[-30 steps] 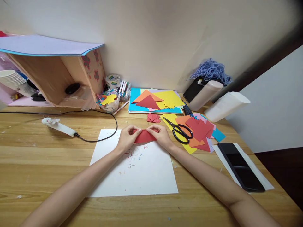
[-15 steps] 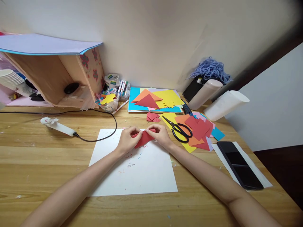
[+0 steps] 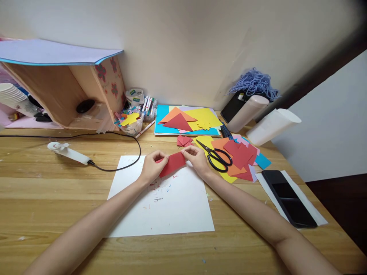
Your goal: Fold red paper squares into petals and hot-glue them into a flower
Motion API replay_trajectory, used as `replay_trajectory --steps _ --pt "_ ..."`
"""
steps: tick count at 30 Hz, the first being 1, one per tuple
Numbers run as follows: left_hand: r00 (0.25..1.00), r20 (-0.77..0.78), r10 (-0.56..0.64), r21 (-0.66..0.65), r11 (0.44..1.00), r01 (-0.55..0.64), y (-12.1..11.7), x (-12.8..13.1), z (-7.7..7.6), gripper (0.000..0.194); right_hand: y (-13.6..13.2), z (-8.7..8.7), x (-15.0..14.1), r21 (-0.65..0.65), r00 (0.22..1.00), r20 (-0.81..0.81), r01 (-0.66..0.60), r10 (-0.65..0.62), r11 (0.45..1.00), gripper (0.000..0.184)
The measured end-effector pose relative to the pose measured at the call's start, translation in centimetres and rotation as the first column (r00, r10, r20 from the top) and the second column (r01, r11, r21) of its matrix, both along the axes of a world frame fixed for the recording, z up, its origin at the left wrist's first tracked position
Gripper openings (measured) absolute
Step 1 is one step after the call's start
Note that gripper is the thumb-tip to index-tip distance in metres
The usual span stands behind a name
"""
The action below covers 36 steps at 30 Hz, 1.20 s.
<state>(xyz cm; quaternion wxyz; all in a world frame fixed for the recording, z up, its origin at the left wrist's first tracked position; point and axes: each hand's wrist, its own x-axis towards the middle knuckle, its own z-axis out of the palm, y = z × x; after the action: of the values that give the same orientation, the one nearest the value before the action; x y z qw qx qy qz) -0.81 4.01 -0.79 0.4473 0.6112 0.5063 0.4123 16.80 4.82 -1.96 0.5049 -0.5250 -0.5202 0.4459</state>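
A red piece of paper [image 3: 174, 164] is stretched between my two hands above a white sheet [image 3: 177, 214] marked with coloured strokes. My left hand [image 3: 154, 165] pinches its left end between thumb and fingers. At its upper right corner, my right hand [image 3: 196, 158] grips it with thumb and fingertips. The paper looks like a flat band; whether it is folded double I cannot tell. Just beyond my hands lie small folded red paper pieces [image 3: 184, 141]. Black-handled scissors [image 3: 216, 154] rest to the right of my right hand, on coloured paper.
Coloured paper scraps [image 3: 241, 154] are heaped at the right, near a black phone [image 3: 288, 198]. A paper stack [image 3: 187, 131] lies at the back. Left stand a white glue gun [image 3: 69, 154] with a black cord, a tub of scraps [image 3: 133, 126] and a cardboard box [image 3: 111, 95].
My hands have drawn slightly apart. The red paper, bent and mostly covered by my fingers before, now lies flatter and shows more of its surface.
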Motion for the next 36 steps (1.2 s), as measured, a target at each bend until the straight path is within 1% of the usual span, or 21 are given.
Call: replay_trajectory --steps 4,6,7,8,10,13,14,16,21,26,29,33,36 --pt "0.999 0.019 0.044 0.001 0.999 -0.044 0.2 -0.2 0.0 0.017 0.3 -0.2 0.6 -0.047 0.995 -0.071 0.071 -0.075 0.996 0.025" --pt "0.999 0.026 0.046 0.003 0.999 -0.047 0.2 -0.3 -0.1 0.018 0.4 -0.2 0.8 -0.033 0.99 -0.096 0.1 -0.103 0.994 0.025" --pt "0.999 0.023 0.033 0.002 0.999 -0.033 0.2 -0.2 -0.1 0.018 0.4 -0.1 0.8 -0.006 0.991 -0.1 0.093 -0.093 0.996 0.025" --pt "1.0 0.016 0.013 0.001 1.0 -0.013 0.2 -0.2 -0.1 0.018 0.3 0.1 0.7 0.03 0.994 -0.093 0.063 -0.06 0.998 0.024" --pt "0.999 -0.013 -0.029 0.014 0.999 0.029 0.0 -0.1 -0.1 0.018 0.0 0.4 0.4 0.1 0.998 -0.036 -0.048 0.052 0.994 0.023" --pt "0.995 -0.079 -0.066 0.082 0.994 0.073 -0.3 0.1 0.1 0.02 -0.6 0.7 -0.2 0.13 0.966 0.13 -0.238 0.222 0.962 0.017" --pt "0.992 -0.105 -0.072 0.107 0.991 0.083 -0.3 0.2 0.1 0.02 -0.7 0.7 -0.3 0.125 0.953 0.172 -0.273 0.25 0.954 0.014" --pt "0.984 -0.163 -0.076 0.145 0.984 0.1 -0.5 0.3 0.2 0.019 -1.0 0.7 -0.5 0.113 0.941 0.211 -0.291 0.263 0.95 0.011" --pt "0.962 -0.265 -0.068 0.186 0.975 0.121 -0.9 0.4 0.1 0.019 -1.1 0.7 -0.8 0.086 0.947 0.219 -0.261 0.237 0.962 0.007" --pt "0.955 -0.298 -0.015 0.203 0.976 0.079 -1.0 0.5 0.2 0.017 -1.0 0.4 -0.8 0.068 0.957 0.219 -0.209 0.19 0.976 0.007" --pt "0.963 -0.271 0.007 0.201 0.978 0.049 -0.9 0.5 0.4 0.014 -0.7 0.2 -0.5 0.068 0.966 0.21 -0.169 0.152 0.983 0.007" --pt "0.982 -0.188 0.019 0.178 0.984 0.015 -0.7 0.3 0.5 0.013 -0.1 0.0 0.2 0.067 0.976 0.194 -0.116 0.101 0.991 0.006" --pt "0.99 -0.133 0.04 0.143 0.99 -0.021 -0.4 0.1 0.3 0.014 0.3 -0.2 0.8 0.06 0.985 0.171 -0.041 0.03 0.997 0.009"
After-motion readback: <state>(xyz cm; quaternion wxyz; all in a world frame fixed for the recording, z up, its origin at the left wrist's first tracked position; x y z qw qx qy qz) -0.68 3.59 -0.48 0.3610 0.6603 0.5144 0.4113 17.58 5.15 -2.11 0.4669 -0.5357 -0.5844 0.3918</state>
